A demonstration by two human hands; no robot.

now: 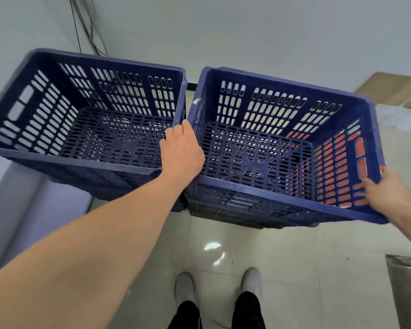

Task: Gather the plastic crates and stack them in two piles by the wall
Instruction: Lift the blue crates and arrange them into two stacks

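Pale wall (247,32) | glossy tiled floor (294,269) | corner cables (97,45) | left crate (81,161) beside right crate (282,198)

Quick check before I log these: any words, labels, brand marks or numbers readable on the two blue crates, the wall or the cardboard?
None: no readable text anywhere in the head view.
Left blue crate: no label or moulded mark shows.
Right blue crate: only white scuffs on its rim, not letters.
Cardboard: no print visible.
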